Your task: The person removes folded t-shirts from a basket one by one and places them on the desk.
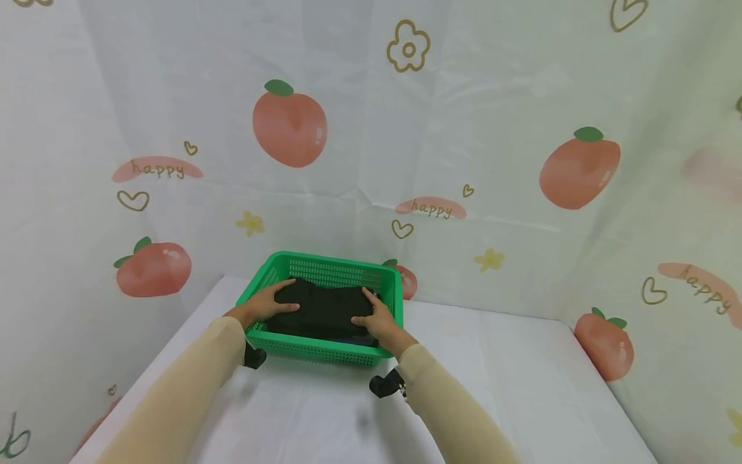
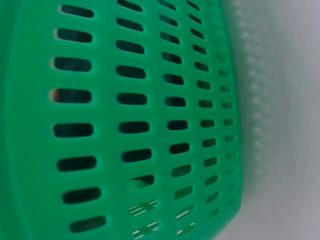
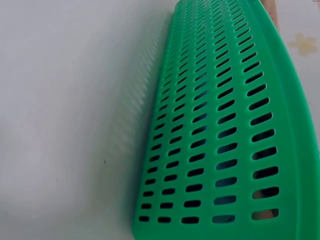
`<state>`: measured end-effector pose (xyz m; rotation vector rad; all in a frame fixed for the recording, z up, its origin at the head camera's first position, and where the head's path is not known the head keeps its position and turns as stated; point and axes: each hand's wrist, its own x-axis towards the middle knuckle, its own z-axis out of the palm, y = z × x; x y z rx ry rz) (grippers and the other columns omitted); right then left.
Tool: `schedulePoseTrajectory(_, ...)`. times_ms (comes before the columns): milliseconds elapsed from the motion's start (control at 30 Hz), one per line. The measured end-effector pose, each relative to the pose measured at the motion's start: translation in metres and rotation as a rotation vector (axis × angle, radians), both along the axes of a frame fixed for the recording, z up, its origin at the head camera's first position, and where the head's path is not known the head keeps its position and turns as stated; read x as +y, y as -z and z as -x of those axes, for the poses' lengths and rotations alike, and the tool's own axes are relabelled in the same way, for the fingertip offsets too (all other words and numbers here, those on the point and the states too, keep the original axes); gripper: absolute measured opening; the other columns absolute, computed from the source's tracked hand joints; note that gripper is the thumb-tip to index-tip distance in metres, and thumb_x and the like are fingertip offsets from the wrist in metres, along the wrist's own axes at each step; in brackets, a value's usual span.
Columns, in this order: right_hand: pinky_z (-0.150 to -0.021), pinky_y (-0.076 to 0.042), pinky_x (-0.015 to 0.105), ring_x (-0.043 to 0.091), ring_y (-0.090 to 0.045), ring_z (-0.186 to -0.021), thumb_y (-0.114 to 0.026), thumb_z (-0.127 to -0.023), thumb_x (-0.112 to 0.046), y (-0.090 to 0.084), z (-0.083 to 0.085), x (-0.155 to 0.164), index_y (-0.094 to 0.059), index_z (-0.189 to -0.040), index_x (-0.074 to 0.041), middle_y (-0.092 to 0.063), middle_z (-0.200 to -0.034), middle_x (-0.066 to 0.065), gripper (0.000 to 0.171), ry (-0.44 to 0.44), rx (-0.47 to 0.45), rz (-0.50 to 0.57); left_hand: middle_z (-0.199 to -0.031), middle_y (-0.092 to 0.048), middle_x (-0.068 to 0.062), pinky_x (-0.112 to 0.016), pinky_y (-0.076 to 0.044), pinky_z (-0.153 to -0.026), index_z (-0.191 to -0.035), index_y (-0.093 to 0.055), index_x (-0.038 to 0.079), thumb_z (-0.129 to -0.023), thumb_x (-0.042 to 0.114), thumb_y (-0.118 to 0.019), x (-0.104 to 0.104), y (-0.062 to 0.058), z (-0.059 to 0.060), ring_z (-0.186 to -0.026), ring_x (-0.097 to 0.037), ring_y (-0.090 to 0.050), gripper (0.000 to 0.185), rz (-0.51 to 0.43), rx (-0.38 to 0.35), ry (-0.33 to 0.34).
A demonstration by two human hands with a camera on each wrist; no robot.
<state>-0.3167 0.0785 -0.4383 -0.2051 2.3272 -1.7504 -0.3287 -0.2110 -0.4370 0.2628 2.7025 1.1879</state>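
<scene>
A black folded cloth lies inside a green plastic basket in the head view. My left hand holds the cloth's left end, thumb on top and fingertips at its far corner. At the other end my right hand grips it the same way, thumb over the top face. Under the cloth's front edge a strip of dark bluish material shows. Both wrist views see only the slotted outer basket wall, and the hands themselves are hidden there.
The basket stands on a white-covered table, close to the back. Behind it hangs a white curtain printed with peaches, hearts and the word happy. Black wrist mounts hang below both sleeves, in front of the basket.
</scene>
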Motion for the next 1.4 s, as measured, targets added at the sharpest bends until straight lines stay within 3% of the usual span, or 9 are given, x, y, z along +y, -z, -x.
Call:
schedulePoseTrajectory(167,-0.108,-0.041,0.051,0.044,-0.03,-0.142,-0.068,-0.091,-0.003,-0.005,-0.002,0.002,-0.028,-0.157,-0.022,-0.021,-0.16,0.023,0.079,-0.01,0.033,-0.02,-0.158,-0.016,-0.032,-0.067,-0.027,-0.109,-0.157,-0.023,0.008,-0.095,0.032,-0.068,0.001,-0.004,-0.001,-0.143,-0.053,-0.017,0.081,-0.023,0.029,-0.009)
schedulePoseTrajectory(233,-0.109,-0.039,0.051,0.043,-0.027,-0.144,-0.067,-0.092,-0.002,-0.005,-0.001,0.002,-0.027,-0.157,-0.021,-0.019,-0.161,0.022,0.079,-0.015,0.026,0.003,-0.158,-0.016,-0.031,-0.067,-0.027,-0.11,-0.157,-0.023,0.008,-0.094,0.031,-0.068,0.0,-0.007,0.0,-0.143,-0.052,-0.018,0.081,-0.029,0.037,-0.016)
schedulePoseTrajectory(333,-0.109,-0.039,0.053,0.042,-0.025,-0.146,-0.064,-0.092,0.002,-0.007,0.002,0.002,-0.025,-0.158,-0.021,-0.016,-0.163,0.02,0.08,-0.011,-0.011,0.074,-0.158,-0.017,-0.032,-0.067,-0.028,-0.109,-0.157,-0.023,0.008,-0.094,0.032,-0.068,-0.001,-0.013,0.001,-0.142,-0.053,-0.02,0.081,-0.016,0.06,-0.013)
schedulePoseTrajectory(467,-0.096,-0.05,0.054,0.045,-0.038,-0.138,-0.061,-0.093,0.007,-0.012,0.006,0.003,-0.022,-0.159,-0.023,-0.017,-0.161,0.022,0.082,-0.005,-0.074,0.178,-0.159,-0.017,-0.03,-0.066,-0.028,-0.11,-0.157,-0.024,0.011,-0.094,0.034,-0.068,0.001,-0.025,0.003,-0.143,-0.052,-0.021,0.081,-0.009,0.069,-0.016)
schedulePoseTrajectory(567,-0.092,-0.052,0.055,0.046,-0.043,-0.134,-0.058,-0.094,0.01,-0.018,0.007,0.006,-0.021,-0.159,-0.024,-0.015,-0.162,0.022,0.082,-0.015,-0.104,0.236,-0.16,-0.016,-0.028,-0.066,-0.027,-0.11,-0.158,-0.023,0.013,-0.093,0.036,-0.068,0.004,-0.031,0.002,-0.144,-0.05,-0.02,0.082,-0.016,0.061,-0.025)
schedulePoseTrajectory(933,-0.098,-0.047,0.059,0.047,-0.049,-0.128,-0.053,-0.095,0.011,-0.032,0.016,0.045,-0.018,-0.159,-0.026,-0.019,-0.161,0.022,0.081,-0.002,-0.117,0.243,-0.161,-0.017,-0.026,-0.063,-0.03,-0.111,-0.158,-0.023,0.015,-0.095,0.035,-0.067,0.039,-0.04,0.008,-0.144,-0.048,-0.022,0.08,-0.065,0.078,-0.003)
schedulePoseTrajectory(1200,-0.102,-0.045,0.056,0.045,-0.041,-0.135,-0.054,-0.095,0.009,-0.031,0.016,0.084,-0.019,-0.159,-0.024,-0.013,-0.163,0.019,0.081,0.036,-0.117,0.21,-0.159,-0.023,-0.026,-0.057,-0.035,-0.11,-0.159,-0.021,0.017,-0.095,0.035,-0.067,0.074,-0.032,0.02,-0.142,-0.046,-0.03,0.08,-0.112,0.072,0.013)
schedulePoseTrajectory(1400,-0.098,-0.049,0.053,0.042,-0.043,-0.133,-0.054,-0.097,0.007,-0.029,0.014,0.109,-0.016,-0.16,-0.022,-0.015,-0.162,0.022,0.079,0.031,-0.121,0.201,-0.159,-0.024,-0.025,-0.059,-0.034,-0.11,-0.158,-0.023,0.018,-0.094,0.035,-0.068,0.097,-0.023,0.025,-0.142,-0.046,-0.029,0.081,-0.12,0.073,0.012)
